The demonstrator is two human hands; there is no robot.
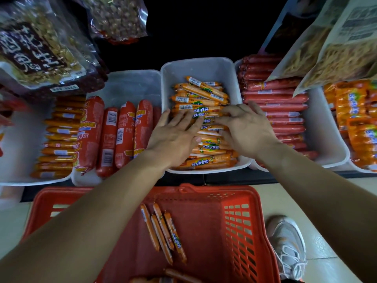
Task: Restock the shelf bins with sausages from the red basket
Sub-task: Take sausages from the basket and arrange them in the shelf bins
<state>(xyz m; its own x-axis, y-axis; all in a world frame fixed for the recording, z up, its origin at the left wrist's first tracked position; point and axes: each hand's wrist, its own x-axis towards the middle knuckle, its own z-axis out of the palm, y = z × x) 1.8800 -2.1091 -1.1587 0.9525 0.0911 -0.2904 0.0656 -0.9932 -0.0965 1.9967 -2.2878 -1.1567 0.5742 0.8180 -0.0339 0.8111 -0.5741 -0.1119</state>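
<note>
A white shelf bin (206, 67) in the middle holds a pile of thin orange corn sausages (201, 92). My left hand (175, 135) lies flat on the pile's left side, fingers spread. My right hand (246, 127) rests on the pile's right side, fingers curled onto the sausages; neither hand clearly grips one. Below, the red basket (240, 221) holds several loose orange sausages (163, 231), and more show at its near edge.
A bin of thick red sausages (114, 135) stands to the left, and a bin of slim red ones (281, 111) to the right. Orange packs (359, 123) fill the far-right bin. Snack bags (40, 48) hang above. A grey shoe (289, 244) stands beside the basket.
</note>
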